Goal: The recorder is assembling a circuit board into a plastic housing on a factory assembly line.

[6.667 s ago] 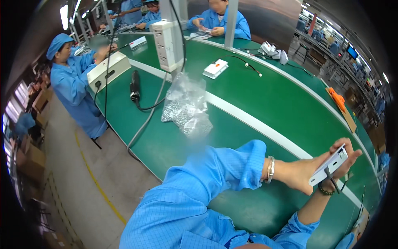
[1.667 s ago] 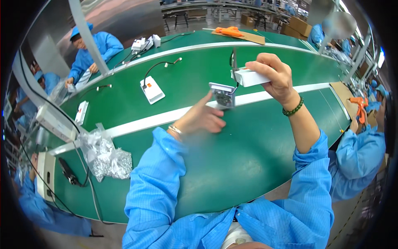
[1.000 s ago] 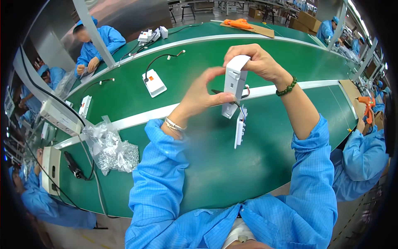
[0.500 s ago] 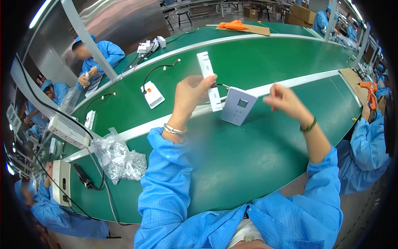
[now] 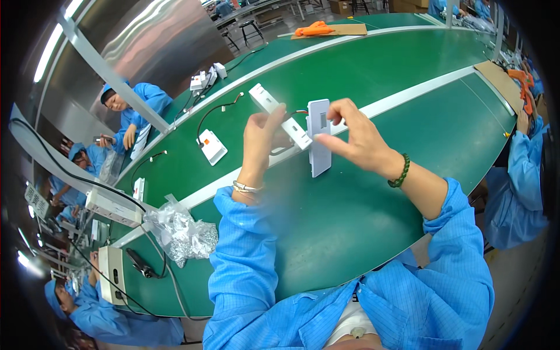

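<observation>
Above table, left grip closed round white housing; right grip half-open at grey panel, contact unclear.

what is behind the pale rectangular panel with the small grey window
Thin coloured wires run from behind the panel toward the long white plastic casing in the left hand; the panel's back face is hidden, turned away.

Orange object on brown cardboard, dark stool beyond, white power strip at left.
</observation>
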Motion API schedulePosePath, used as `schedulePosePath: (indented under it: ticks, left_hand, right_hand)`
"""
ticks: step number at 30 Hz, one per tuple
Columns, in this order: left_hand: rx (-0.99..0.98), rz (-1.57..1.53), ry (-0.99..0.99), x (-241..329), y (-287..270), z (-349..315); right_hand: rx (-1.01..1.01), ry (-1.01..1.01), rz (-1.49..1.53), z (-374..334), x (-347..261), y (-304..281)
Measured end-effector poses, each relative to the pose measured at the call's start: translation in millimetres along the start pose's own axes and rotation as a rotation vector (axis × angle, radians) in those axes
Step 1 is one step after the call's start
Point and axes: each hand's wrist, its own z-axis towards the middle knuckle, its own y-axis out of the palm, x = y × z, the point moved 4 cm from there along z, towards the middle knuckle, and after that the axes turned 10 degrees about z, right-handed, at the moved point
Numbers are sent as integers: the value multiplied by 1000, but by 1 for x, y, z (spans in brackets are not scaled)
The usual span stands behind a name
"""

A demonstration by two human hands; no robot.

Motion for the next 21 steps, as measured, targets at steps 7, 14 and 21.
schedulePosePath:
  ticks: [7, 14, 21]
  left_hand:
    - [0, -119, 44, 10, 1, -6]
    - [171, -449, 244, 12, 18, -12]
    - [92, 114, 535, 3, 49, -36]
  right_hand:
    - [-442, 241, -509, 26, -42, 24]
    - [-204, 637, 1015, -4, 25, 64]
    - [166, 471, 1359, 19, 24, 40]
